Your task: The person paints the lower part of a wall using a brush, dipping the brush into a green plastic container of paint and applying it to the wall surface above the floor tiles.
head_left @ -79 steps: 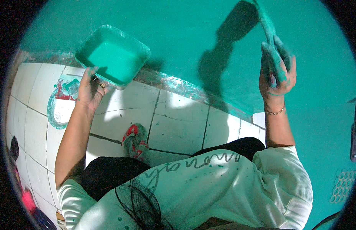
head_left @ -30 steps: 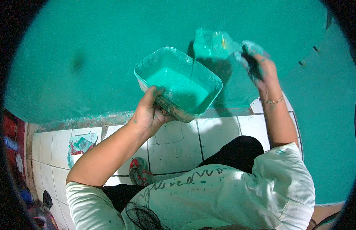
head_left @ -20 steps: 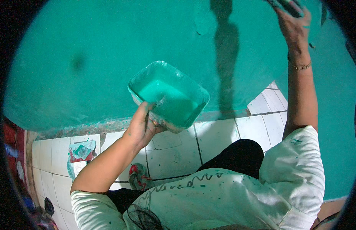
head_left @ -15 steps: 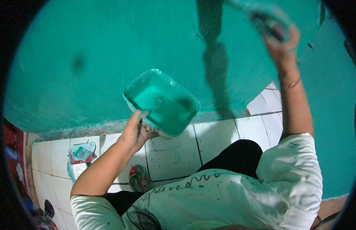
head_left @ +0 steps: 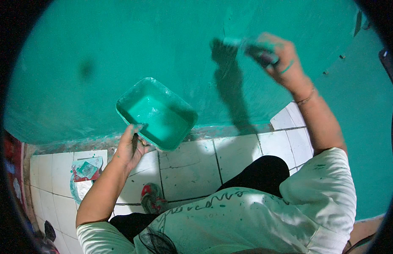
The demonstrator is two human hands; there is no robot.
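My left hand point(head_left: 130, 147) grips the near edge of a green rectangular paint tray point(head_left: 156, 113) with teal paint in it, held out in front of the teal wall point(head_left: 120, 42). My right hand point(head_left: 277, 59), smeared with paint, is raised to the upper right and closed on the handle of a paint brush point(head_left: 243, 42). The brush is blurred and its head lies against the wall. A bracelet sits on my right wrist.
White floor tiles point(head_left: 192, 165) run along the wall's foot, spattered with paint at the edge. A paint-stained sheet or lid point(head_left: 84, 173) lies on the tiles at the left. My foot in a red sandal point(head_left: 150, 200) stands below the tray.
The right hand dipped the brush at the tray, swung high up the wall, and has now come down and leftward. The tray has sunk lower and drifted left.
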